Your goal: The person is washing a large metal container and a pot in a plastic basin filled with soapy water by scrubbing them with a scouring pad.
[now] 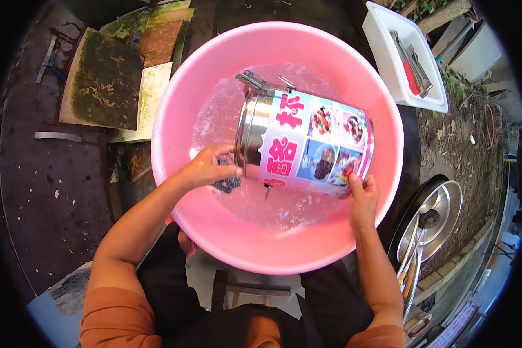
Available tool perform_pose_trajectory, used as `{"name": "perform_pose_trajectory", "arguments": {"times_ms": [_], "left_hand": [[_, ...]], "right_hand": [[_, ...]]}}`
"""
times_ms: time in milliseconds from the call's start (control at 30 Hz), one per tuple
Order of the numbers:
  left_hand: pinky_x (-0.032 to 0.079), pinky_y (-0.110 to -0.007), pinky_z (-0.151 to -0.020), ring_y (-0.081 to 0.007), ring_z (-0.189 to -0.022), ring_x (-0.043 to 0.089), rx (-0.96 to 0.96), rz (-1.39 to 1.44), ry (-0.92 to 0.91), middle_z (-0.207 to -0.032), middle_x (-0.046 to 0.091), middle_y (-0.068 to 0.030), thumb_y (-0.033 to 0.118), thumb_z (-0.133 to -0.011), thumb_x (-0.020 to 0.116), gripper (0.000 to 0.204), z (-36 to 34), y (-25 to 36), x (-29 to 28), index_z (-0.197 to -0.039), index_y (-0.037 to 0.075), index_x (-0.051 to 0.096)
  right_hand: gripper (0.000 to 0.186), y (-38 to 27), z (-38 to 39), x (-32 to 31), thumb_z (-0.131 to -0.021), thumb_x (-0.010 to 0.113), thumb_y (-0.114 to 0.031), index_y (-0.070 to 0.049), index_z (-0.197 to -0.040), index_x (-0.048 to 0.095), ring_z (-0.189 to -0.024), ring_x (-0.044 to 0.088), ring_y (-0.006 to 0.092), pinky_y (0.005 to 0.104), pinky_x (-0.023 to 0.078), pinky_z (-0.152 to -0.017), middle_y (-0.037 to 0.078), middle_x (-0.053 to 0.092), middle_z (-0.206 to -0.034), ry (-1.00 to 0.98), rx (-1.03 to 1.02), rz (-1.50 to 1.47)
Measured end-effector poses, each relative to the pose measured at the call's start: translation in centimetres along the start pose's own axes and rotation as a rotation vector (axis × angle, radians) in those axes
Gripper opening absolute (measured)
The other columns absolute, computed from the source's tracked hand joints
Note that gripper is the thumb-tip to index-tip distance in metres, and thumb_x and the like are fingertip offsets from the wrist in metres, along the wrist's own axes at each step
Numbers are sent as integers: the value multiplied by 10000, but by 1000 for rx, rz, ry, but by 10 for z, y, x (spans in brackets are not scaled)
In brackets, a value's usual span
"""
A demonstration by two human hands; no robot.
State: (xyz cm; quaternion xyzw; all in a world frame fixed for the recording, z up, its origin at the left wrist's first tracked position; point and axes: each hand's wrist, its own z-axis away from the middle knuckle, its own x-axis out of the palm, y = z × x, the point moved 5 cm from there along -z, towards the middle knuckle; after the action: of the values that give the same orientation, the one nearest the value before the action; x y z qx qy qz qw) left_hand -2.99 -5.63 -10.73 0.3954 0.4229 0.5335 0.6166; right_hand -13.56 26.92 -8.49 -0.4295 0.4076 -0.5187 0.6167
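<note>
A large pink tub (278, 249) holds shallow soapy water and a steel cylindrical canister (313, 139) lying on its side, wrapped in a colourful printed label, with a metal latch at its left end. My left hand (209, 168) grips that left end, fingers curled at its lower rim. My right hand (362, 194) holds the lower right end, thumb against the label. Below my left hand a dark grey scrubber (226, 184) lies in the water, partly hidden.
A white bin (377, 29) with tongs and a red-handled tool stands back right. Steel bowls (451, 203) with long-handled utensils sit low right. Mossy boards (101, 75) lie at left beside dark ground (52, 185).
</note>
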Motion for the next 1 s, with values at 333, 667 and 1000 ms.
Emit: {"name": "perform_pose_trajectory", "arguments": {"times_ms": [333,667,1000], "left_hand": [[461,-262,-734,-104,-796,578,-221,209,-2,-845,628,-47,343,-779,701,398,19,26,-1,-973,3,626],[551,-299,-656,-180,-795,644,-178,520,-118,-950,636,-106,343,-752,720,551,44,91,16,-1132,-8,532],[512,-284,-766,-173,-870,632,104,230,-60,-987,645,-108,239,-728,724,507,87,179,17,-1123,-23,543]], "right_hand": [[102,-155,-12,45,-769,644,-9,-15,-750,544,-581,465,33,182,374,-530,-18,535,-669,-78,-268,146],[120,-285,75,70,-731,626,-83,9,-715,551,-544,517,101,271,409,-523,53,564,-593,-22,-670,465],[206,-276,151,-16,-712,658,-136,-14,-624,517,-539,418,58,239,376,-510,-11,483,-564,396,-727,193]]}}
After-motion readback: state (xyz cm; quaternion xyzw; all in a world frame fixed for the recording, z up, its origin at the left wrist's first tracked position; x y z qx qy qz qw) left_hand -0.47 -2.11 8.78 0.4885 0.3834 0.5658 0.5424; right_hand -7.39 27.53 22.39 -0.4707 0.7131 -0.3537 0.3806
